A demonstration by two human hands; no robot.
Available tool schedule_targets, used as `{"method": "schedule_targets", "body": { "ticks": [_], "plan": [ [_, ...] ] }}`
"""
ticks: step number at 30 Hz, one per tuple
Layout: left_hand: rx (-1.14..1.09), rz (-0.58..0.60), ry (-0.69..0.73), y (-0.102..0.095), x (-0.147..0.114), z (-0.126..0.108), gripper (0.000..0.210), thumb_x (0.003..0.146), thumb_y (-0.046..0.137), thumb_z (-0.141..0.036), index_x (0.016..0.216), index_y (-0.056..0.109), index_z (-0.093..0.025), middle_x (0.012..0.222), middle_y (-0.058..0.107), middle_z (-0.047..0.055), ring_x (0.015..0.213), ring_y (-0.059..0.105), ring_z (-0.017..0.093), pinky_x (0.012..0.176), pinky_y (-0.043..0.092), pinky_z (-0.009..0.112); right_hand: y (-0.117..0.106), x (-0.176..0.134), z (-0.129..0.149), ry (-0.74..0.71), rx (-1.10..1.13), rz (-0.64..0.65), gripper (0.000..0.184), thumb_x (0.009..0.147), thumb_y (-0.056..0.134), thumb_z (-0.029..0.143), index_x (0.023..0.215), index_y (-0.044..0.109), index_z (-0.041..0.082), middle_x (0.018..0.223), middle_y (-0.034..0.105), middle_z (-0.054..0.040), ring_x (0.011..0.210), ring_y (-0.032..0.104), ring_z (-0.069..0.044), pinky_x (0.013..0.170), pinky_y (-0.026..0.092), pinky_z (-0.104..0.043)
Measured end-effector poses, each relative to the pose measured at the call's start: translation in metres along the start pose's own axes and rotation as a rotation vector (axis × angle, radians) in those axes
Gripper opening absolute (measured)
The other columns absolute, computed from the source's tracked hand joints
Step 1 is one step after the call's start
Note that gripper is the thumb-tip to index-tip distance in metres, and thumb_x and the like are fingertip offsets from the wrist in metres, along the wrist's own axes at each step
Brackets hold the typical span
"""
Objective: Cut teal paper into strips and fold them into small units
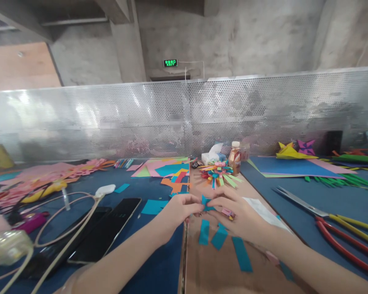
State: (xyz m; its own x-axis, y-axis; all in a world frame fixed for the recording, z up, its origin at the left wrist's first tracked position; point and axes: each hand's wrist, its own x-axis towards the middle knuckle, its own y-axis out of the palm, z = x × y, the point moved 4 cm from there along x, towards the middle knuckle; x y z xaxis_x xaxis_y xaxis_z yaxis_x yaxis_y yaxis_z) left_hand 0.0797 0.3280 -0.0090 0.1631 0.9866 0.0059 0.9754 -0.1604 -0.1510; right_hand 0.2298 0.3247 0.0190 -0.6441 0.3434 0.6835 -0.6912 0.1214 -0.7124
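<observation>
Between my two hands is a small piece of blue paper (205,201), bent or folded. My left hand (178,210) pinches its left side with thumb and forefinger. On the other side, the fingers of my right hand (241,210) are closed on the same piece. A small pink and yellow paper bit (228,213) shows by my right palm; whether it is held or lying there I cannot tell. Below the hands, blue paper strips (204,232) lie loose on the brown board (208,269). A bundle of many-coloured paper strips (219,173) sits beyond the fingers.
Large scissors with red and yellow handles (325,213) lie at right. A phone (110,232), cables and a white plug (105,190) are at left. Coloured paper sheets (159,168), a drink bottle (235,158) and tissues (214,155) stand before a perforated metal screen (125,118).
</observation>
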Motion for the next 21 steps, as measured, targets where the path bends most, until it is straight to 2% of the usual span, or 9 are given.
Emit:
{"method": "schedule_targets", "body": {
  "ticks": [7, 16, 18, 21],
  "plan": [
    [0.035, -0.028, -0.016, -0.0006, -0.0008, 0.0023, 0.016, 0.06, 0.059, -0.028, 0.067, 0.059, -0.014, 0.059, 0.057, 0.001, 0.051, 0.045, 0.009, 0.044, 0.028, 0.02, -0.0041, 0.0011, 0.0077, -0.049, -0.187, 0.034, 0.015, 0.082, 0.047, 0.022, 0.084, 0.062, 0.021, 0.087, 0.053, -0.0051, 0.079, 0.048, -0.016, 0.069, 0.042, -0.031],
    [0.019, -0.04, -0.045, 0.0007, -0.0026, 0.0007, 0.014, 0.059, 0.06, -0.027, 0.066, 0.06, -0.014, 0.056, 0.055, -0.001, 0.048, 0.043, 0.008, 0.043, 0.027, 0.02, -0.0014, 0.0013, 0.0058, -0.035, -0.229, 0.065, 0.017, 0.084, 0.045, 0.027, 0.083, 0.062, 0.023, 0.088, 0.053, -0.0041, 0.079, 0.048, -0.015, 0.069, 0.042, -0.031],
    [0.015, -0.046, -0.055, 0.0006, -0.0023, 0.0015, 0.015, 0.059, 0.06, -0.027, 0.066, 0.06, -0.014, 0.056, 0.056, 0.0, 0.049, 0.044, 0.009, 0.043, 0.027, 0.02, 0.0005, 0.0008, 0.0053, -0.036, -0.271, 0.099, 0.019, 0.084, 0.043, 0.028, 0.083, 0.061, 0.023, 0.088, 0.053, -0.0041, 0.078, 0.048, -0.015, 0.069, 0.043, -0.03],
    [-0.039, -0.051, -0.092, 0.0008, -0.0015, 0.0052, 0.016, 0.058, 0.063, -0.028, 0.065, 0.059, -0.014, 0.058, 0.057, 0.001, 0.051, 0.045, 0.009, 0.043, 0.026, 0.019, 0.0031, 0.0004, 0.0076, -0.113, -0.414, 0.178, 0.022, 0.086, 0.038, 0.024, 0.084, 0.06, 0.018, 0.09, 0.055, -0.006, 0.081, 0.049, -0.017, 0.069, 0.044, -0.033]
  ]
}}
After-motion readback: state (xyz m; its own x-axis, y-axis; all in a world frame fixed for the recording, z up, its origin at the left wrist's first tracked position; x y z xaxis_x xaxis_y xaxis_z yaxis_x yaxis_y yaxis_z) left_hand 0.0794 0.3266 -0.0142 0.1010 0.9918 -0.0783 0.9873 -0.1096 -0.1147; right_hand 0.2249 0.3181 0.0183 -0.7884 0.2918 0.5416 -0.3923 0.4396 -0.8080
